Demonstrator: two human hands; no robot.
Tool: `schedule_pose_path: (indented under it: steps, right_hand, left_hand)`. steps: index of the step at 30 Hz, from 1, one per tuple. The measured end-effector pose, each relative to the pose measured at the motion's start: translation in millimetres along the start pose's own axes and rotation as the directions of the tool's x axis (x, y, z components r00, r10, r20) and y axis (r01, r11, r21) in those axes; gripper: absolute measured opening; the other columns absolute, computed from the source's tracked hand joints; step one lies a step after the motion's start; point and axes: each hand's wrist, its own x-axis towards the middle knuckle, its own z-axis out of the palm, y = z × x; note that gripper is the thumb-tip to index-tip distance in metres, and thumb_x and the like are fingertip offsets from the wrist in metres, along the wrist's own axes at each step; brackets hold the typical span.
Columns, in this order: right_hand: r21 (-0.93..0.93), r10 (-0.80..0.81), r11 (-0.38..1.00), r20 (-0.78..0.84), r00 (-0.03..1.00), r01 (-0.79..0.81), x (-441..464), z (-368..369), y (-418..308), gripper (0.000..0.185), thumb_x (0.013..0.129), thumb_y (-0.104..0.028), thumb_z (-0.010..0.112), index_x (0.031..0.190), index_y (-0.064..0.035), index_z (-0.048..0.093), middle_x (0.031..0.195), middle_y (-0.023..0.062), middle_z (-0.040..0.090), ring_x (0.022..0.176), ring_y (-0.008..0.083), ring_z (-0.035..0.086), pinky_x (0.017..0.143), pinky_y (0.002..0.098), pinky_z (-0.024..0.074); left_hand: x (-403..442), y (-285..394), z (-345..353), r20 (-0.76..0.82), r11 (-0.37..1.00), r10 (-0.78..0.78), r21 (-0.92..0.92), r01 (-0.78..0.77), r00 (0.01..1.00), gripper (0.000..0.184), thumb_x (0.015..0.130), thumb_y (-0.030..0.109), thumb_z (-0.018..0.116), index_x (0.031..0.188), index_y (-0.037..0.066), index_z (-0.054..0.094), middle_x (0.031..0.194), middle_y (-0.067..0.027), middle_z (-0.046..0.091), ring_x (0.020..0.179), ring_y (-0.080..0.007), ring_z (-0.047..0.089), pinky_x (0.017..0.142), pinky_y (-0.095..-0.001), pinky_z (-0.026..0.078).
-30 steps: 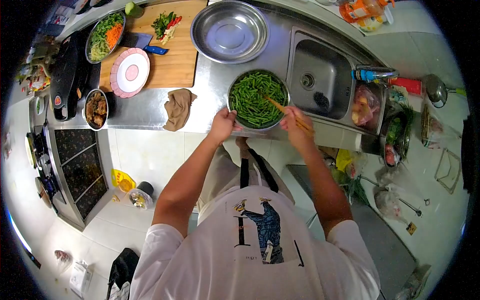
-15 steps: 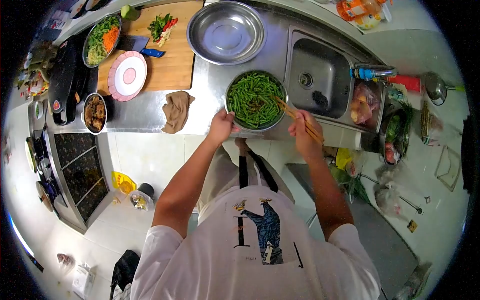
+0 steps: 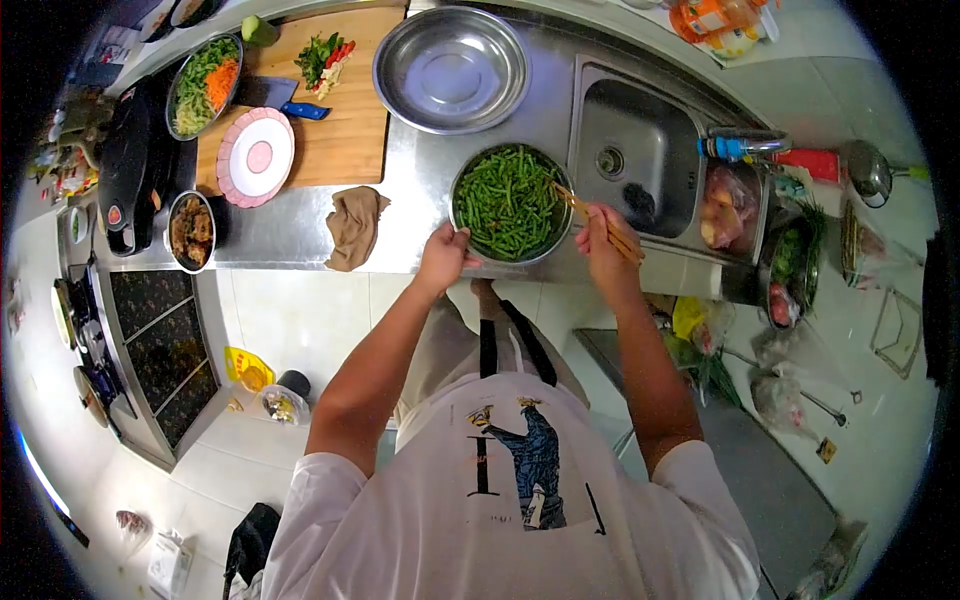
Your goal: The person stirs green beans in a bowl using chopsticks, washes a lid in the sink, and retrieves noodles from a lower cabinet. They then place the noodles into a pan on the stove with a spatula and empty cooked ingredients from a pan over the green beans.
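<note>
A round metal bowl (image 3: 466,247) full of cut green beans (image 3: 508,200) stands at the counter's front edge. My left hand (image 3: 446,252) grips its rim at the lower left, thumb on top. Wooden chopsticks (image 3: 622,243) are held in my right hand (image 3: 607,240), just right of the bowl. Their tips reach the beans at the bowl's right side. Behind the bowl sits a wide, empty steel basin (image 3: 452,72). To the left a crumpled brown cloth (image 3: 355,228) lies on the steel counter (image 3: 415,160).
The sink (image 3: 640,150) is on the right, with bagged food (image 3: 728,205) beside it. On the left are a cutting board (image 3: 350,130), a blue-handled knife (image 3: 305,110), a pink-rimmed plate (image 3: 257,157), a vegetable bowl (image 3: 203,87), a meat bowl (image 3: 191,231) and a black appliance (image 3: 135,165).
My right hand and the chopsticks have moved from over the middle of the beans to the bowl's right side. My left hand still holds the rim.
</note>
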Motion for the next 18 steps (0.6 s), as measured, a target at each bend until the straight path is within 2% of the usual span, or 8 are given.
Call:
schedule_pose_path:
  steps: [4, 6, 10, 12, 13, 15, 16, 18]
  right_hand:
    - [0.09, 0.033, 0.995, 0.075, 0.997, -0.04, 6.3, 28.1, 21.3, 0.031, 0.099, -0.028, 0.046, 0.109, -0.0017, 0.06, 0.068, 0.0023, 0.059, 0.056, 0.0079, 0.053, 0.054, 0.0226, 0.0455]
    - [0.144, -0.002, 0.989, 0.17, 0.985, -0.023, -11.6, 34.4, 18.3, 0.031, 0.099, -0.028, 0.048, 0.11, -0.0025, 0.06, 0.069, 0.002, 0.06, 0.058, 0.0078, 0.054, 0.055, 0.0226, 0.0468]
    - [0.201, 0.045, 0.977, 0.126, 0.991, -0.07, -9.2, 10.3, 7.3, 0.03, 0.099, -0.027, 0.048, 0.11, -0.0027, 0.06, 0.07, 0.0021, 0.061, 0.059, 0.0078, 0.055, 0.056, 0.0228, 0.0478]
    - [-0.042, 0.033, 0.999, 0.036, 0.999, -0.032, 10.9, -0.3, 1.7, 0.029, 0.099, -0.027, 0.048, 0.108, -0.0025, 0.06, 0.071, 0.0027, 0.061, 0.06, 0.0086, 0.056, 0.056, 0.0237, 0.0484]
    - [-0.04, 0.033, 0.999, 0.035, 0.999, -0.032, 23.9, 4.8, 5.0, 0.029, 0.099, -0.027, 0.048, 0.108, -0.0025, 0.06, 0.071, 0.0027, 0.061, 0.06, 0.0086, 0.056, 0.056, 0.0237, 0.0484]
    - [0.253, 0.027, 0.966, 0.087, 0.996, -0.049, 43.2, 18.8, 13.3, 0.028, 0.099, -0.026, 0.048, 0.108, -0.0026, 0.06, 0.072, 0.0034, 0.062, 0.062, 0.0086, 0.057, 0.058, 0.0238, 0.0485]
    - [0.255, 0.027, 0.966, 0.085, 0.996, -0.048, 41.6, 22.0, 17.0, 0.028, 0.099, -0.026, 0.048, 0.108, -0.0026, 0.06, 0.072, 0.0034, 0.062, 0.062, 0.0086, 0.057, 0.058, 0.0238, 0.0485]
    - [0.188, -0.051, 0.982, 0.228, 0.972, 0.007, 34.5, 26.6, 18.1, 0.026, 0.098, -0.024, 0.047, 0.106, -0.0026, 0.06, 0.075, 0.0042, 0.064, 0.064, 0.0094, 0.059, 0.06, 0.0237, 0.0493]
  left_hand:
    - [-1.7, 6.3, 3.2, 0.0, 1.0, -0.001, 0.009, 0.001, 1.0, 0.023, 0.098, 0.013, 0.042, 0.113, -0.002, 0.052, 0.086, -0.007, 0.061, 0.061, -0.0141, 0.061, 0.057, -0.0256, 0.057]
    - [-1.7, 6.9, 0.5, 0.011, 0.995, -0.058, 0.087, 0.057, 0.998, 0.027, 0.1, 0.015, 0.042, 0.12, -0.002, 0.048, 0.101, -0.0127, 0.064, 0.071, -0.0193, 0.065, 0.063, -0.0299, 0.058]
    - [-0.3, 3.0, -1.6, 0.008, 0.996, -0.05, 0.068, 0.049, 0.999, 0.026, 0.1, 0.015, 0.042, 0.119, -0.002, 0.048, 0.099, -0.0131, 0.064, 0.071, -0.0192, 0.065, 0.063, -0.0301, 0.057]
    - [1.6, -0.3, -3.3, 0.037, 0.999, -0.039, 0.016, 0.038, 0.999, 0.025, 0.1, 0.015, 0.042, 0.117, -0.002, 0.049, 0.097, -0.0134, 0.064, 0.069, -0.0195, 0.065, 0.063, -0.0299, 0.057]
    - [0.4, 2.4, -2.1, 0.038, 0.999, -0.038, 0.018, 0.038, 0.999, 0.025, 0.1, 0.015, 0.042, 0.117, -0.002, 0.049, 0.097, -0.0134, 0.064, 0.069, -0.0195, 0.065, 0.063, -0.0299, 0.057]
    - [-1.9, 5.1, 0.9, 0.027, 0.999, -0.031, 0.031, 0.03, 0.999, 0.025, 0.099, 0.014, 0.042, 0.117, -0.002, 0.049, 0.097, -0.0133, 0.064, 0.069, -0.0198, 0.065, 0.064, -0.03, 0.057]
    - [-2.6, 6.0, 2.1, 0.029, 0.999, -0.03, 0.033, 0.029, 0.999, 0.025, 0.099, 0.014, 0.042, 0.117, -0.002, 0.049, 0.097, -0.0133, 0.064, 0.069, -0.0198, 0.065, 0.064, -0.03, 0.057]
    - [-2.6, 8.2, 2.0, 0.016, 0.998, -0.062, 0.034, 0.062, 0.998, 0.025, 0.1, 0.015, 0.041, 0.117, -0.002, 0.049, 0.098, -0.0135, 0.064, 0.069, -0.02, 0.065, 0.063, -0.03, 0.057]
